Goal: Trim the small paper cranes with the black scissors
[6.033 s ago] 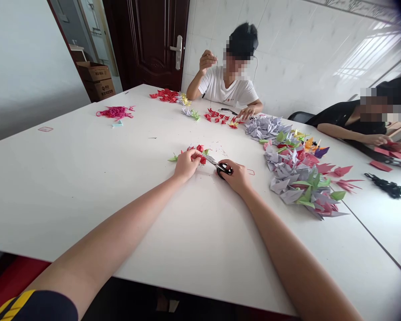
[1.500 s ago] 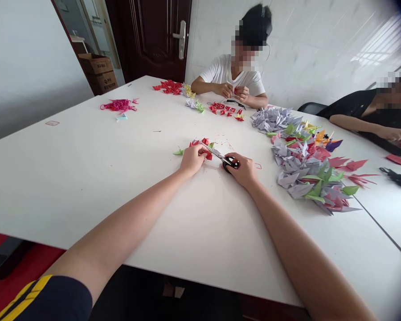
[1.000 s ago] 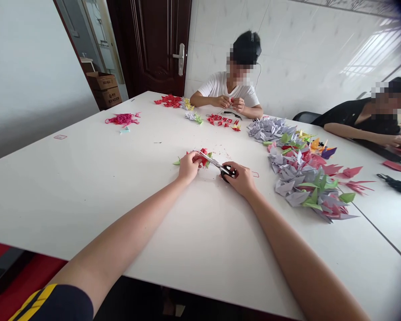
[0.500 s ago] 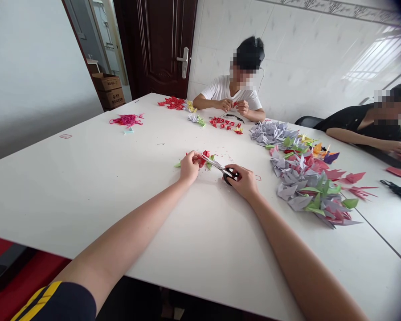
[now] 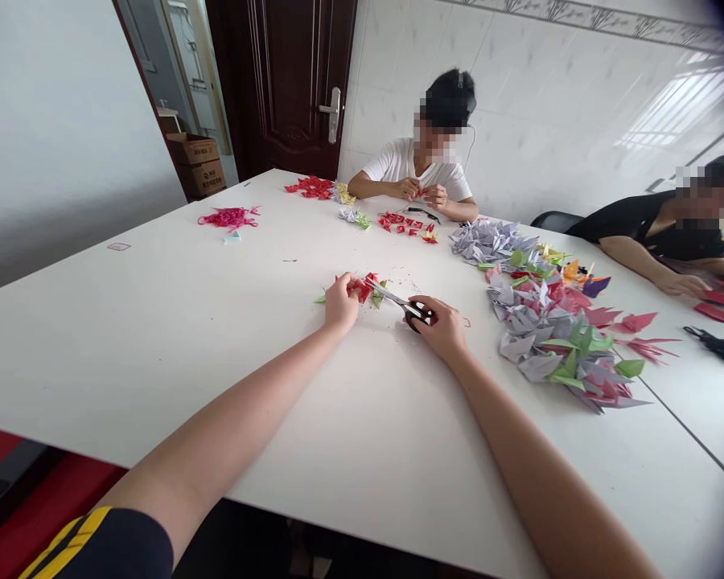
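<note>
My left hand (image 5: 343, 301) pinches a red folded-paper piece (image 5: 367, 296) above the white table. Green paper points (image 5: 380, 294) stick out beside it, and another green tip shows left of my fingers. Scissors (image 5: 396, 299) with black handles are in my right hand (image 5: 442, 326), fingers through or around the loops. Their blades point left and reach the red paper; whether they are closed on it I cannot make out. Tiny red scraps (image 5: 403, 277) lie scattered just beyond.
A long heap of grey, pink and green folded paper (image 5: 555, 322) lies to the right. Across the table sit red folded pieces (image 5: 398, 223) and a magenta bundle (image 5: 229, 217). One person (image 5: 422, 169) sits opposite, another (image 5: 652, 233) at the right, both handling red paper.
The person at the right has brought a hand down and left towards the red paper strips. My hands stay almost in place, with the scissors still at the red paper.
</note>
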A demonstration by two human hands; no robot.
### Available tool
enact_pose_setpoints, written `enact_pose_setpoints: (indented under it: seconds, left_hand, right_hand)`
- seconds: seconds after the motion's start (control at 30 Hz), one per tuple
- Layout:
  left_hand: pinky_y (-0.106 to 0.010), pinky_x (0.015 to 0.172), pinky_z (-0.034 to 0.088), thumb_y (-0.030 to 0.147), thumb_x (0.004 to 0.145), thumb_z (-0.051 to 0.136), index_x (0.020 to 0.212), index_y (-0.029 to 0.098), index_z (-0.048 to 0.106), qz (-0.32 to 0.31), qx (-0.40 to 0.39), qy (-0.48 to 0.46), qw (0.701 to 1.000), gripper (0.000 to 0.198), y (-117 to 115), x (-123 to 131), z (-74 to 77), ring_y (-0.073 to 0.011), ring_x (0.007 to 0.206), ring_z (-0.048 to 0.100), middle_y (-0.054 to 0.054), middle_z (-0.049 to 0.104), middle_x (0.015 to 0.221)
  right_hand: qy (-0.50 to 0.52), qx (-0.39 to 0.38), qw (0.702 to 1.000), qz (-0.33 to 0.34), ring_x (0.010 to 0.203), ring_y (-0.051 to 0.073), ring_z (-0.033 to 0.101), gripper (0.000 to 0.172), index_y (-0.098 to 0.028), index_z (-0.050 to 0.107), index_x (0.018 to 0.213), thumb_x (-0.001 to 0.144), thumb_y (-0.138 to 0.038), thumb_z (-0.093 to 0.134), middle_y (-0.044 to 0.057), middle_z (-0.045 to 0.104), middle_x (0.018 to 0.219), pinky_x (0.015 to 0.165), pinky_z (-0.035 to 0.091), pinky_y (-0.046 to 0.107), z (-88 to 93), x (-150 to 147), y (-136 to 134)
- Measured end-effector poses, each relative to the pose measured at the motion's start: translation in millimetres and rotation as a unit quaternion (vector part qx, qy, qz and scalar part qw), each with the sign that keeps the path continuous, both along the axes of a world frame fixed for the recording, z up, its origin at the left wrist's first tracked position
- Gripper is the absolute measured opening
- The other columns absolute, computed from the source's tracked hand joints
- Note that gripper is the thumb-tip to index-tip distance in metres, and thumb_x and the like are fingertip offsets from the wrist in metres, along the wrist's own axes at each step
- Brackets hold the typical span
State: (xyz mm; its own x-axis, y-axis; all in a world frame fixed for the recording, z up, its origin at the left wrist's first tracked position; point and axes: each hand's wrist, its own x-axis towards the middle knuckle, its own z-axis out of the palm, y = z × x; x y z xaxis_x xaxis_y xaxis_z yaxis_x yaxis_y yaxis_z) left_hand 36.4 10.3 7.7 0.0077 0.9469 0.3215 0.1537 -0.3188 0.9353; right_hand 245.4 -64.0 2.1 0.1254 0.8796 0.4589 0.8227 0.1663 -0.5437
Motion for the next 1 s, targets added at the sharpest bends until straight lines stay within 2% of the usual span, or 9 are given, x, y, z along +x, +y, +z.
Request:
enact_pose_setpoints:
  seconds: [0.23,0.4,0.67,0.87,1.0]
  left_hand:
    - [-0.026,0.063,0.044,0.005,0.084,0.048,0.079,0.022,0.055,0.0,0.018,-0.01,1.0,0.019,3.2,0.0,-4.5,-0.0154,0.067,0.062,-0.001,0.066,0.077]
    - [-0.029,0.075,0.048,0.004,0.086,0.046,0.085,0.022,0.057,0.001,0.052,0.005,0.999,0.021,4.2,0.4,-5.9,-0.0166,0.08,0.063,-0.003,0.067,0.089]
    - [-0.033,0.084,0.047,0.003,0.087,0.044,0.082,0.021,0.058,0.002,0.051,0.015,0.999,0.023,6.0,-0.5,-5.8,-0.0196,0.094,0.061,-0.006,0.067,0.099]
    - [-0.033,0.084,0.047,0.004,0.087,0.048,0.081,0.022,0.058,0.029,0.089,0.032,0.995,0.022,4.2,-0.7,-3.9,-0.0195,0.09,0.06,-0.005,0.065,0.093]
    - [-0.031,0.081,0.048,0.003,0.086,0.048,0.08,0.022,0.058,0.039,0.096,0.036,0.994,0.022,1.6,-1.6,-1.7,-0.0183,0.088,0.061,-0.005,0.065,0.093]
  right_hand:
    - [-0.008,0.012,1.0,0.027,0.063,0.015,0.051,0.035,-0.026,0.074,0.107,0.073,-0.03,0.065,0.001,0.066,0.083,0.063,0.041,0.028,-1.3,-0.2,-0.1]
    - [-0.02,0.012,0.999,0.028,0.063,0.015,0.051,0.033,-0.027,0.074,0.106,0.074,-0.028,0.065,0.001,0.065,0.082,0.064,0.042,0.029,-2.1,-0.1,-0.2]
    - [-0.017,0.013,0.999,0.029,0.065,0.015,0.051,0.034,-0.028,0.074,0.107,0.074,-0.027,0.065,0.001,0.065,0.083,0.066,0.043,0.029,-3.8,1.9,0.5]
    - [0.032,0.018,0.999,0.034,0.062,0.013,0.047,0.033,-0.026,0.074,0.106,0.074,-0.031,0.067,0.0,0.063,0.081,0.064,0.042,0.028,-0.9,2.4,0.1]
    - [0.081,0.021,0.996,0.009,0.059,0.012,0.045,0.035,-0.025,0.075,0.105,0.072,-0.034,0.069,0.0,0.063,0.081,0.061,0.04,0.027,-0.9,2.2,0.5]
